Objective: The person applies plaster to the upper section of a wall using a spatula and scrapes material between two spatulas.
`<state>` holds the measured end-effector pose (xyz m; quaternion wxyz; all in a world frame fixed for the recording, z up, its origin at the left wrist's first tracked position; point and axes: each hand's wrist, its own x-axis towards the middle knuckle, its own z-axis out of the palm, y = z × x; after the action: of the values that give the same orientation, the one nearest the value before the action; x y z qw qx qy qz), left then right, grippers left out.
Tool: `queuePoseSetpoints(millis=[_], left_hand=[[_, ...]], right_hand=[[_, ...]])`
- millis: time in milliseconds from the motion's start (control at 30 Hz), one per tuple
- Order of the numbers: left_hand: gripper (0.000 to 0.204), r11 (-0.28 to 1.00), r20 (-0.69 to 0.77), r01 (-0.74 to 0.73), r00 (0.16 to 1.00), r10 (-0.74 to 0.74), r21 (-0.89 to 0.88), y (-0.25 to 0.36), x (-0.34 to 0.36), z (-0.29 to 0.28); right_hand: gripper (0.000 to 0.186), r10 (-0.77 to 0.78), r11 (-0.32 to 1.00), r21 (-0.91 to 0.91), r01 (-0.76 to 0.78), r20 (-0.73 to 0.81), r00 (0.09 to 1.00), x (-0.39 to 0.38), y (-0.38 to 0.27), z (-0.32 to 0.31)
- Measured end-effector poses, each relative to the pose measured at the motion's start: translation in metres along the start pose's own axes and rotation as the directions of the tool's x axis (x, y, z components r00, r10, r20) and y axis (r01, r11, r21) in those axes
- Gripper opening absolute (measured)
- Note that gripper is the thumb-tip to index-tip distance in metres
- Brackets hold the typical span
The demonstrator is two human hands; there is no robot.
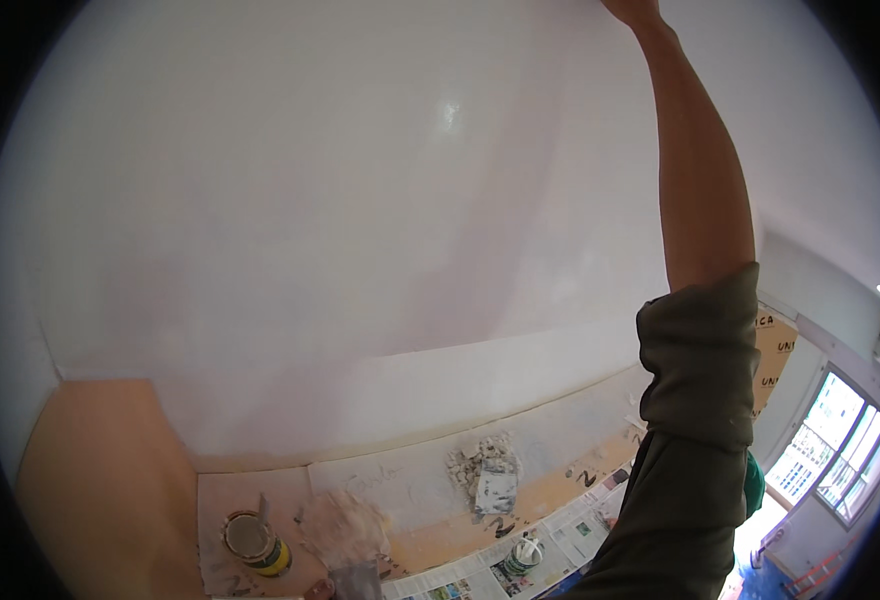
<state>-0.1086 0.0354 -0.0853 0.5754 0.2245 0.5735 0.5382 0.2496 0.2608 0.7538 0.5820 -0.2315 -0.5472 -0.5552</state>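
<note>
My right arm [700, 180], its olive sleeve rolled to the elbow, reaches up along a white wall [340, 180]. The right hand [634, 9] is cut off by the top edge, so its fingers and anything in them are hidden. Damp-looking pinkish streaks run down the wall below it. At the lower edge, what seems to be a bit of my left hand [317, 590] shows beside a flat grey plate [357, 580]; its grip is hidden. Close by stand an open round can [272, 556] with a stick or handle in it and a crumpled pale cloth or plastic sheet [345, 525].
Along the wall's foot lies a covered ledge [400, 480] bearing plaster scraps [480, 460], newspaper [570, 540] and a small pot [522, 556] with something white in it. A tan board [110, 450] stands left. Right are a window [830, 435] and red ladder-like bars [813, 578].
</note>
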Motion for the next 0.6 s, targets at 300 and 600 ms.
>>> queuePoseSetpoints(millis=[300, 600], left_hand=[[0.020, 0.996, 0.008, -0.058, 0.998, 0.058, -0.064, -0.011, 0.004, 0.003], [0.022, 0.994, 0.031, -0.064, 0.997, 0.067, -0.084, -0.024, 0.003, 0.006]], right_hand=[[0.017, 0.101, 0.992, 0.036, -0.122, 0.359, 0.928, -0.014, -0.029, -0.050], [0.021, -0.101, 0.990, 0.116, 0.084, 0.149, 0.984, 0.007, -0.036, -0.016]])
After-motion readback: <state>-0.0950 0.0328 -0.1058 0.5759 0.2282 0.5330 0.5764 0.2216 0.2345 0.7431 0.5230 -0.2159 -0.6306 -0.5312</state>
